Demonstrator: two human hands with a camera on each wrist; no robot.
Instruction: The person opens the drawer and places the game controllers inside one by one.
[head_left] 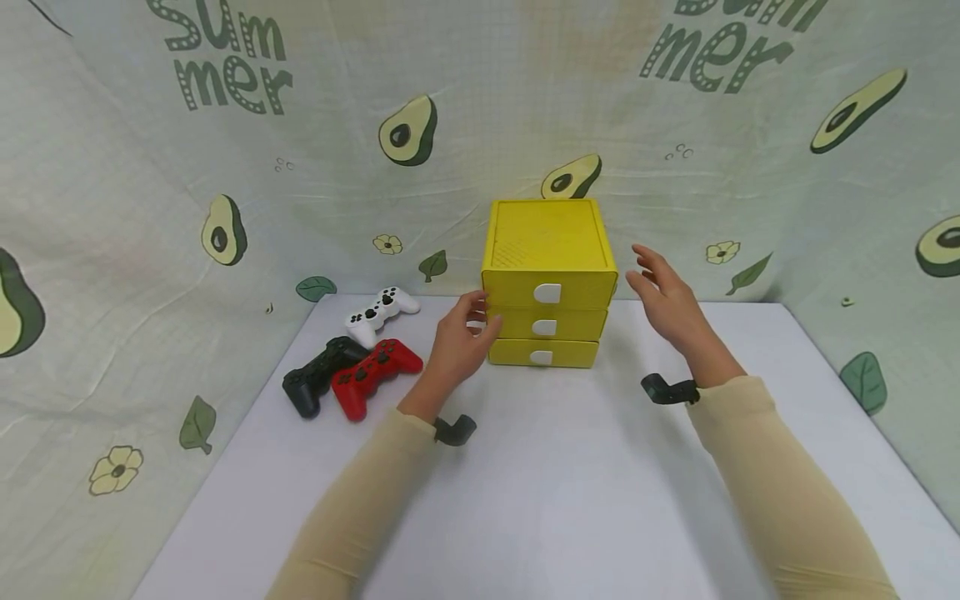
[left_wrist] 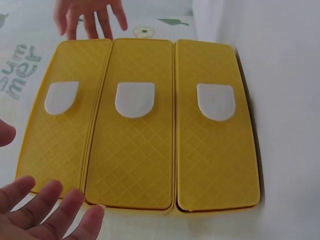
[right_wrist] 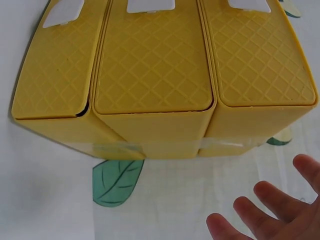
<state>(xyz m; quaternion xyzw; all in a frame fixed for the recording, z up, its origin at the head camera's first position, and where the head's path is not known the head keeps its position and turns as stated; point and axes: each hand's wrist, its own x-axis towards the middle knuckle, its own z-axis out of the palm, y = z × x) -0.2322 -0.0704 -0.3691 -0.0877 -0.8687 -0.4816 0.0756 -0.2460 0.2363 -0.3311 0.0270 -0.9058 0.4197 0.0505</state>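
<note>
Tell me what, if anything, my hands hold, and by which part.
Nothing is held: the left hand is beside the yellow three-drawer organizer, the right hand apart from it.

An avocado-print cloth (head_left: 480, 75) hangs behind the white table (head_left: 555, 492).

Left hand (head_left: 457, 342) and right hand (head_left: 667, 307) reach forward, loosely spread.

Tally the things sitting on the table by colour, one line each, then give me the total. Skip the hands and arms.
Yellow: 1, the drawer unit
White: 1, the white controller
Black: 1, the black controller
Red: 1, the red controller
Total: 4
</note>
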